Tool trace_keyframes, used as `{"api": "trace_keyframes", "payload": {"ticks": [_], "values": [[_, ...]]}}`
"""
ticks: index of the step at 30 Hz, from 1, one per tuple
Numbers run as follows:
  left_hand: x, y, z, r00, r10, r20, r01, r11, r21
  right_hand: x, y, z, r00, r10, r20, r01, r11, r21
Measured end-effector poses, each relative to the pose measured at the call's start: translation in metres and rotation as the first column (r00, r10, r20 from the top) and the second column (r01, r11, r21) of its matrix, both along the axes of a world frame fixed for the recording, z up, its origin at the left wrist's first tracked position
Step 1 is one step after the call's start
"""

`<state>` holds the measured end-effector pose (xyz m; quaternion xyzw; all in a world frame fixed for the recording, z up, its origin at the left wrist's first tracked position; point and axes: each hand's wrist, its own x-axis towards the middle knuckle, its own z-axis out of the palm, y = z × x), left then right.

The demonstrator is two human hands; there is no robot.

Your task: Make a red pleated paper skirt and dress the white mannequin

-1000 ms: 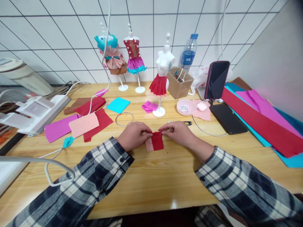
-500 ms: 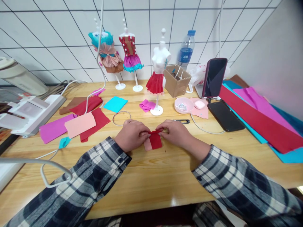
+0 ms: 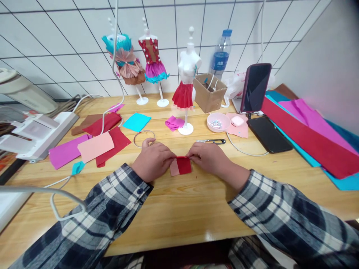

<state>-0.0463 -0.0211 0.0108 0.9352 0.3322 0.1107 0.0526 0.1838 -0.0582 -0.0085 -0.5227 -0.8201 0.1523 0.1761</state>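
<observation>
A small piece of red and pale pink crepe paper (image 3: 184, 167) lies on the wooden table between my hands. My left hand (image 3: 155, 160) pinches its upper left corner, the pale pink part showing beside those fingers. At the upper right corner, my right hand (image 3: 208, 157) grips the red edge between thumb and fingers. Along the top the red paper forms a narrow, straight fold. Just beyond my right hand lie black thread snips (image 3: 214, 141). A thin ring-shaped bangle (image 3: 144, 138) rests behind my left hand. Farther back stands a white mini mannequin (image 3: 189, 65) in a red skirt (image 3: 183, 95).
Two dressed mannequins (image 3: 153, 56) stand by the tiled wall. Paper sheets (image 3: 97, 146) lie left, long strips (image 3: 311, 138) right. A pink bead dish (image 3: 218, 122), cardboard box (image 3: 209, 93), water bottle (image 3: 220, 56) and phones (image 3: 269, 135) are behind. A cable (image 3: 70, 192) loops over my left sleeve.
The top edge of the red paper, bunched before, now runs straighter between my fingers. My hands stay at its two corners, and more of the snips shows. The view has shifted slightly.
</observation>
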Motion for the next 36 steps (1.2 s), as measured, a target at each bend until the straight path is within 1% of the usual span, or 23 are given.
{"api": "trace_keyframes", "payload": {"ticks": [5, 10, 12, 14, 16, 18, 20, 23, 25, 26, 28, 30, 31, 33, 36], "values": [[-0.001, -0.005, 0.0, 0.998, -0.067, -0.015, 0.068, 0.992, 0.103, -0.001, -0.005, 0.006, 0.996, 0.045, 0.071, -0.047, 0.999, 0.016], [-0.002, -0.007, 0.006, 0.984, -0.149, -0.099, 0.16, 0.98, 0.117, 0.001, -0.012, 0.014, 0.98, 0.062, 0.188, -0.07, 0.997, 0.035], [-0.002, -0.008, 0.011, 0.98, -0.162, -0.118, 0.174, 0.979, 0.103, 0.004, -0.012, 0.016, 0.98, 0.06, 0.19, -0.066, 0.998, 0.025], [-0.001, -0.009, 0.014, 0.978, -0.175, -0.116, 0.186, 0.978, 0.093, 0.007, -0.01, 0.017, 0.99, 0.027, 0.138, -0.028, 1.0, 0.002], [0.0, -0.01, 0.016, 0.975, -0.187, -0.118, 0.2, 0.975, 0.102, 0.006, -0.008, 0.018, 0.997, -0.058, 0.054, 0.06, 0.998, -0.021], [0.002, -0.011, 0.016, 0.971, -0.196, -0.139, 0.213, 0.969, 0.124, 0.002, -0.007, 0.019, 0.991, -0.137, 0.007, 0.137, 0.989, -0.05], [0.004, -0.012, 0.015, 0.968, -0.196, -0.159, 0.219, 0.966, 0.14, -0.005, -0.007, 0.019, 0.986, -0.166, 0.015, 0.167, 0.983, -0.077], [0.004, -0.011, 0.013, 0.972, -0.184, -0.143, 0.203, 0.97, 0.132, -0.015, -0.007, 0.017, 0.985, -0.169, 0.042, 0.173, 0.977, -0.122], [0.003, -0.009, 0.01, 0.988, -0.136, -0.075, 0.144, 0.983, 0.113, -0.017, -0.007, 0.014, 0.987, -0.159, 0.015, 0.159, 0.975, -0.153], [0.002, -0.007, 0.009, 0.995, -0.098, -0.015, 0.099, 0.991, 0.091, -0.017, -0.007, 0.014, 0.989, -0.15, -0.011, 0.146, 0.976, -0.161], [-0.001, -0.005, 0.007, 0.991, -0.018, 0.134, 0.018, 1.0, 0.003, -0.016, -0.008, 0.015, 0.989, -0.135, -0.067, 0.124, 0.981, -0.149], [-0.002, -0.003, 0.006, 0.972, 0.046, 0.231, -0.019, 0.993, -0.117, -0.015, -0.01, 0.018, 0.986, -0.131, -0.105, 0.12, 0.987, -0.108], [-0.002, -0.003, 0.006, 0.969, 0.064, 0.239, -0.024, 0.985, -0.169, -0.014, -0.012, 0.019, 0.985, -0.132, -0.113, 0.123, 0.989, -0.083], [-0.001, -0.004, 0.007, 0.975, 0.083, 0.206, -0.033, 0.971, -0.237, -0.014, -0.016, 0.023, 0.984, -0.138, -0.115, 0.136, 0.99, -0.024], [0.002, -0.006, 0.01, 0.977, 0.093, 0.192, -0.044, 0.968, -0.247, -0.014, -0.02, 0.024, 0.983, -0.14, -0.12, 0.148, 0.987, 0.057]]}}
